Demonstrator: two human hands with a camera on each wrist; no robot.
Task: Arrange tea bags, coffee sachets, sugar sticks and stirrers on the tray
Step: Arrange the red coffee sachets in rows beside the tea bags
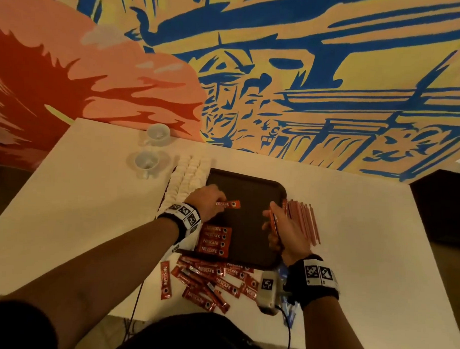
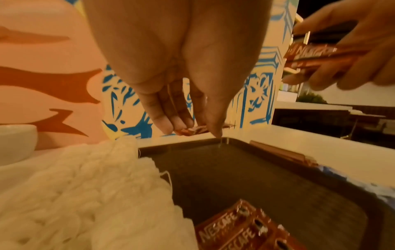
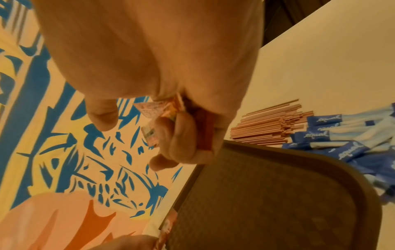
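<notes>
A dark brown tray (image 1: 249, 185) lies on the white table. At its near left corner lies a neat row of red Nescafe coffee sachets (image 1: 215, 240). My left hand (image 1: 217, 204) pinches one red sachet (image 1: 230, 204) by its end, low over the tray's middle. My right hand (image 1: 270, 217) hovers over the tray's right side and grips a small bunch of red sachets (image 3: 203, 128). White tea bags (image 1: 189, 178) lie in rows along the tray's left side. Pink stirrers (image 1: 303, 221) lie to its right, with blue sugar sticks (image 3: 342, 140) near them.
A loose pile of red sachets (image 1: 212, 280) is spread on the table in front of the tray. Two white cups (image 1: 146, 162) stand at the far left by the painted wall. The table's near edge (image 1: 322, 342) runs just below the pile.
</notes>
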